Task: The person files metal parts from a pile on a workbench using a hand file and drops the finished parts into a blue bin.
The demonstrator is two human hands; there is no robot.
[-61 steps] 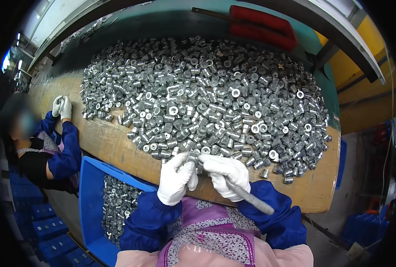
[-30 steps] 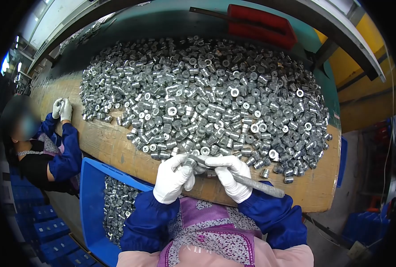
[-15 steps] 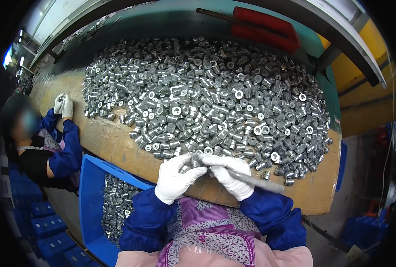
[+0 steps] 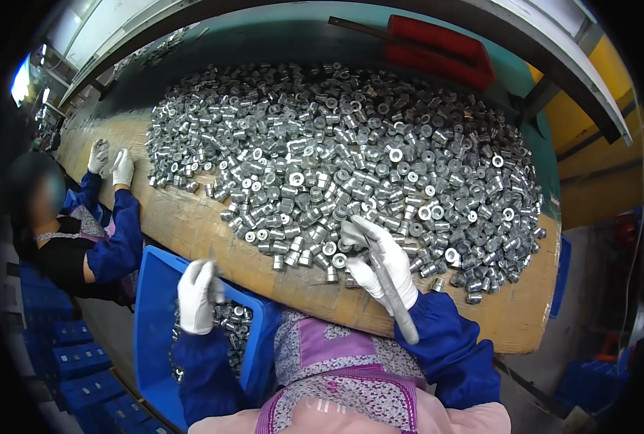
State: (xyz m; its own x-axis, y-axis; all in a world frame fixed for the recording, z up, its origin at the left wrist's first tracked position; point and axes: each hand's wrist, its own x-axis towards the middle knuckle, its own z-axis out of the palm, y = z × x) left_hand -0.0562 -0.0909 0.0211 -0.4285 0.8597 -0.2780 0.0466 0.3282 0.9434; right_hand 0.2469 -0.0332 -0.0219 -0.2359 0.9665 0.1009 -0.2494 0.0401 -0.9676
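My left hand [image 4: 197, 296], in a white glove, is over the blue bin [image 4: 266, 336], its fingers bent; motion blur hides what it holds, if anything. Inside the bin lie many metal fittings [image 4: 236, 327]. At the near edge of the big heap of metal fittings [image 4: 322, 145], my right hand [image 4: 390, 267], gloved too, grips a long grey tool [image 4: 394, 296] that slants down toward my right sleeve. The fingertips of that hand touch a fitting [image 4: 352, 233] beside the heap.
A co-worker [image 4: 69, 231] with white gloves stands at the left of the wooden table [image 4: 199, 224]. At the back lies a red tray [image 4: 441, 50] with a dark bar across it. Blue crates [image 4: 83, 358] stand at lower left, and a metal frame spans overhead.
My left hand has left the right one and moved left to the bin. My right hand has moved up to the heap, the tool now steeper. The co-worker's hands have parted.
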